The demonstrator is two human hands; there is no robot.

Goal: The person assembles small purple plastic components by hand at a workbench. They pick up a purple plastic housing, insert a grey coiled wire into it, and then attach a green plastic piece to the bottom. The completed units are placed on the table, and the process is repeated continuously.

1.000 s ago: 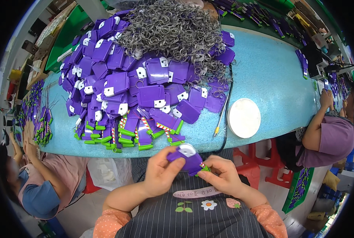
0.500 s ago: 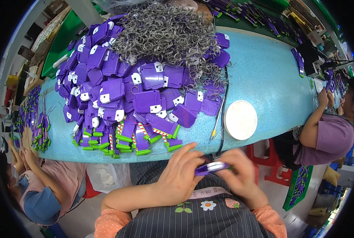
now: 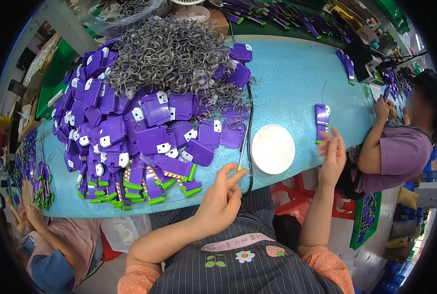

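My left hand (image 3: 221,200) is at the table's front edge, fingers loosely bent and apart, holding nothing that I can see. Its fingertips are close to a thin rod with a yellow end (image 3: 239,167); whether they touch it I cannot tell. To the right, my right hand (image 3: 332,156) is open with its fingers raised. Just beyond those fingers lies a purple plastic piece (image 3: 322,117) with a white corner, a striped strip, a green tip and a thin wire. A big pile of purple plastic pieces (image 3: 111,131) with white corners and green-tipped parts covers the left side.
Grey metal rings (image 3: 172,59) are heaped over the pile's far side. A round white disc (image 3: 273,149) rests on the blue table (image 3: 297,73), beside a black cable (image 3: 249,122). One co-worker (image 3: 397,152) sits at the right, another (image 3: 57,240) at the left.
My right hand has moved right and let go of the purple piece, which now lies on the table. The left hand has come off it too. The view has shifted rightward.
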